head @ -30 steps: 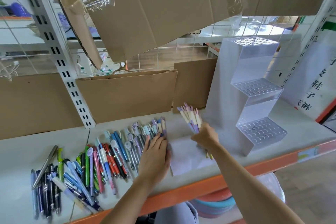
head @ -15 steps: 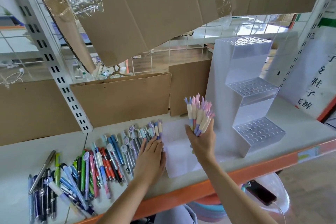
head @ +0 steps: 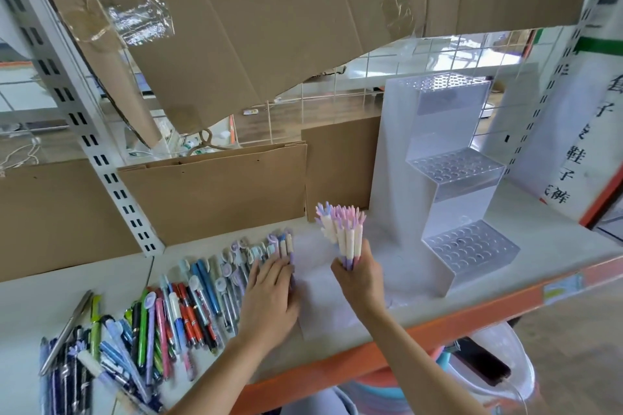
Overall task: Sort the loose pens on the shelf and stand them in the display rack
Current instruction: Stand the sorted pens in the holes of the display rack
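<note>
The lower ends of the bunch of pastel pens (head: 345, 235) are buried inside the right hand (head: 360, 274), so how many it holds cannot be counted; the pens nearest the frame's left edge are cut off and smeared by the wide lens; the left hand (head: 269, 296) covers the rightmost pens of the loose pens (head: 161, 307), and whether its fingertips press on them or on the shelf (head: 556, 246) beneath cannot be told; a dark flat object in a white tub (head: 495, 377) below the shelf edge is too dim to name.

The right hand grips the bunch with fingers curled round its lower part, the pink and lilac tops fanning upward; it hangs above a white sheet of paper (head: 320, 300), left of the clear display rack (head: 451, 185) and apart from it; the rack stands on the right part of the shelf in three stepped tiers of holes, with no pen visible in any hole.

The left hand lies flat with fingers straight and close together, palm down, at the right end of the loose pens, near the right hand but not touching it; the loose pens spread in a rough row leftward from it along the shelf, blue, red, green and dark ones side by side; brown cardboard panels (head: 215, 189) stand behind them.
</note>
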